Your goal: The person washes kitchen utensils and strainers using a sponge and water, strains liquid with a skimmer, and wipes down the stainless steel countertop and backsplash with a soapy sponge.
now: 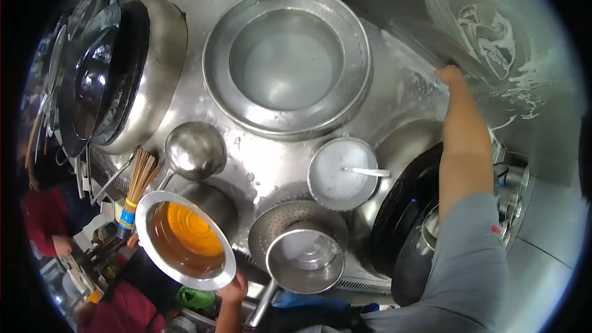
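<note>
My right hand (451,78), at the end of a bare forearm and grey sleeve, reaches up to the metal wall at the right. It seems closed around a flat, motion-smeared thing (425,43) lying along the wall; its kind is too blurred to tell. White foam (493,43) is smeared in swirls on the wall around and above it. Below and left of this hand, a metal bowl (327,188) holds white, foamy-looking liquid, with a white handle (370,172) sticking out of it. My left hand does not show.
Another person's hands (233,288) hold a basin (148,209) of orange-brown liquid. A wide basin (216,55) holds cloudy water. Around stand a ladle (196,150), a bamboo brush (142,176), a strainer (265,222), a saucepan (305,283) and black woks (404,209). Stacked pans (163,68) stand left.
</note>
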`<action>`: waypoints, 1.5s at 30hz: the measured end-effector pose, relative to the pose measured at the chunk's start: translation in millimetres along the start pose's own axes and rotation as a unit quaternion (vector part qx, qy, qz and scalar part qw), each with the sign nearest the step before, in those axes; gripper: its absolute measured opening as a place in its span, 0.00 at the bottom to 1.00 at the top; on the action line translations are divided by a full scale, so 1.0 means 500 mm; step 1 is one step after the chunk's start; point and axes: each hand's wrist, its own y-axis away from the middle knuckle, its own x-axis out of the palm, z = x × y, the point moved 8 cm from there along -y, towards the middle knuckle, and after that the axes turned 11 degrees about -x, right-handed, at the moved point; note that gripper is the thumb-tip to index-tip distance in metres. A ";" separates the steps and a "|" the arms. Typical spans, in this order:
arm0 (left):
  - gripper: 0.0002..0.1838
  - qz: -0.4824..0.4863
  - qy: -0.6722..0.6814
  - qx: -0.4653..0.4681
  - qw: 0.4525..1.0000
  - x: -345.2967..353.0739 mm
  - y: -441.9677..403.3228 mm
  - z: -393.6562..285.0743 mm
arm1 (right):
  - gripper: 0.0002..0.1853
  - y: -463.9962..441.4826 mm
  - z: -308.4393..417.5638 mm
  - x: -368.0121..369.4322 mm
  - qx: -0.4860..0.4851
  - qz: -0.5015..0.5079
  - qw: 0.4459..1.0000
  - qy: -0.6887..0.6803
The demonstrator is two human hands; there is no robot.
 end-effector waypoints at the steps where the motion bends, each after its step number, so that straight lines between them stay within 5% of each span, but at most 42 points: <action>1: 0.12 0.011 -0.013 0.003 1.000 0.000 0.014 -0.003 | 0.34 0.011 0.010 0.010 -0.001 0.006 1.000 -0.010; 3: 0.13 0.017 0.007 -0.007 1.000 0.013 0.015 0.007 | 0.32 0.005 0.020 -0.037 0.002 -0.007 1.000 -0.028; 4: 0.13 0.003 0.018 0.001 1.000 0.004 0.005 -0.003 | 0.29 0.040 0.181 -0.126 -0.082 0.034 0.995 0.041; 5: 0.13 -0.008 0.028 0.010 1.000 -0.006 0.002 -0.008 | 0.26 0.087 0.272 -0.193 -0.024 0.062 0.995 -0.071; 6: 0.13 0.000 0.024 0.001 1.000 -0.005 0.008 -0.003 | 0.23 0.037 0.318 -0.149 -0.123 -0.046 0.978 -0.162; 7: 0.13 0.006 0.023 -0.006 1.000 0.001 0.016 0.005 | 0.23 0.042 0.373 -0.140 -0.078 -0.069 0.982 -0.158; 12: 0.13 0.012 0.018 -0.020 1.000 0.013 0.011 0.013 | 0.26 0.114 0.325 -0.059 -0.030 0.125 0.991 -0.046; 16: 0.12 -0.028 0.057 0.011 0.998 -0.031 0.013 0.003 | 0.19 0.161 0.157 -0.090 0.024 -0.094 0.987 -0.127; 17: 0.12 -0.016 0.048 0.005 0.999 -0.036 0.015 -0.002 | 0.17 0.183 0.118 -0.145 0.118 -0.114 0.957 -0.241; 19: 0.12 -0.006 0.033 -0.006 0.999 -0.031 -0.006 -0.017 | 0.17 0.201 0.087 -0.291 0.095 -0.355 0.906 -0.209; 20: 0.15 0.077 0.037 -0.041 0.996 0.002 0.009 0.014 | 0.16 0.250 0.116 -0.391 0.125 -0.409 0.860 -0.279; 23: 0.15 -0.051 0.029 0.013 0.998 -0.032 -0.005 -0.016 | 0.15 0.290 0.172 -0.641 0.118 -0.593 0.730 -0.319; 25: 0.14 -0.063 0.006 0.015 0.998 -0.025 -0.002 -0.011 | 0.15 0.299 0.196 -0.810 0.009 -0.641 0.734 -0.223; 27: 0.15 -0.048 0.006 0.001 0.999 -0.009 0.003 -0.002 | 0.15 0.295 0.207 -0.906 0.023 -0.615 0.762 -0.204; 30: 0.17 -0.002 0.064 -0.026 0.998 0.002 0.014 0.014 | 0.20 0.324 0.275 -0.899 -0.047 -0.609 0.769 -0.188; 32: 0.16 0.001 0.047 -0.010 0.999 0.005 0.018 0.010 | 0.19 0.248 0.298 -0.786 0.003 -0.501 0.838 -0.218; 36: 0.16 -0.008 0.013 -0.025 1.000 -0.016 0.006 -0.007 | 0.19 0.167 0.348 -0.479 0.049 -0.372 0.866 -0.330; 38: 0.16 -0.018 0.016 -0.001 1.000 0.010 0.013 0.015 | 0.22 0.136 0.315 -0.374 0.130 -0.301 0.904 -0.274; 42: 0.16 0.004 -0.009 -0.013 1.000 0.043 0.055 0.060 | 0.17 0.160 0.166 -0.218 0.258 -0.315 0.861 -0.303; 45: 0.15 -0.022 0.000 0.012 1.000 0.012 0.023 0.020 | 0.17 0.151 0.182 -0.184 0.245 -0.277 0.892 -0.259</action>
